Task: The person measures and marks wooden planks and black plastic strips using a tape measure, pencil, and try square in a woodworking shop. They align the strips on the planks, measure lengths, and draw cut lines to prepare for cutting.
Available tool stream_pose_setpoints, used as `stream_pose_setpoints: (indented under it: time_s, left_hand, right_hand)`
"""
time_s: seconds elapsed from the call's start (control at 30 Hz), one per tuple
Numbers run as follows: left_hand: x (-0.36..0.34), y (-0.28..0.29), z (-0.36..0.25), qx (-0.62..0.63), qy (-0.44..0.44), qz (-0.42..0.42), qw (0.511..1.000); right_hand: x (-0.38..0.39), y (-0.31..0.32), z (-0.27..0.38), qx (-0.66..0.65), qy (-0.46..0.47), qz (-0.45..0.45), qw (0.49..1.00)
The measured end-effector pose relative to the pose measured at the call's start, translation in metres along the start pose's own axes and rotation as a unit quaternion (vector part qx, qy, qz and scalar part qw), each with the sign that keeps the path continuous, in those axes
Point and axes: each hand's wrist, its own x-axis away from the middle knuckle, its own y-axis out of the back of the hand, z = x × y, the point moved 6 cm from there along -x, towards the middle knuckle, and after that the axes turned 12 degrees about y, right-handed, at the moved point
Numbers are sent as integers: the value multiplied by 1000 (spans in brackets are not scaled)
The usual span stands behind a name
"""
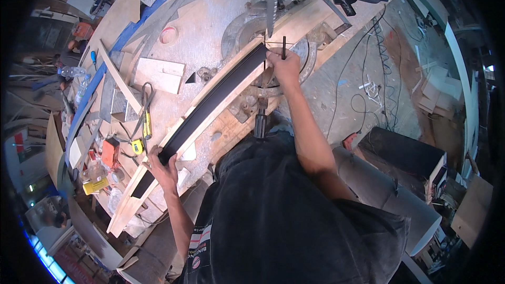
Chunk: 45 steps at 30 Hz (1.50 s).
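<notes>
A long black strip (213,100) lies along a pale wooden board (126,210) on the bench, running from lower left up to the saw. My left hand (164,168) grips the strip near its lower end, thumb on one side and fingers on the other. At the strip's upper end, my right hand (285,66) holds a thin black marking pen or pencil (284,47) upright between its fingers; its fingertips touch the strip. Just above this end hangs the toothed blade of a mitre saw (272,2). The saw's handle (260,121) points toward my body.
Left on the bench are a yellow tape measure (137,146), a yellow-handled tool (147,125), an orange box (110,151), a wooden panel (159,75) and a tape roll (168,35). Cables (363,100) and scraps lie on the floor at right, near a black box (402,152).
</notes>
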Motion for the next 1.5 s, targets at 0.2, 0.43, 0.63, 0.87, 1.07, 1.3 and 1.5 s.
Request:
stream_pose_setpoints:
  time_s: [0.2, 0.43, 0.63, 0.87, 1.07, 1.3, 1.5]
  left_hand:
    - [-1, 5, -14, -1, -3, 10, 1000]
    - [-5, 5, -25, 10, -27, 28, 999]
    - [-8, 8, -37, 9, -38, 46, 998]
    - [-12, 5, -43, -21, -19, 52, 998]
    - [-12, 3, -42, -21, -7, 47, 999]
    - [-9, 2, -37, -10, -8, 25, 1000]
    - [1, -8, -21, -95, 42, -15, 994]
  right_hand:
    - [-4, 2, -6, 21, -12, 42, 999]
    - [-4, 1, -6, 17, -7, 38, 999]
    - [-5, 0, -7, -54, -24, 27, 998]
    - [-5, 0, -15, -78, -59, 29, 995]
    - [-8, -2, -20, -101, -44, 26, 994]
    - [-6, 2, -12, -97, -70, 28, 992]
    - [-5, 4, -3, -68, -65, 13, 995]
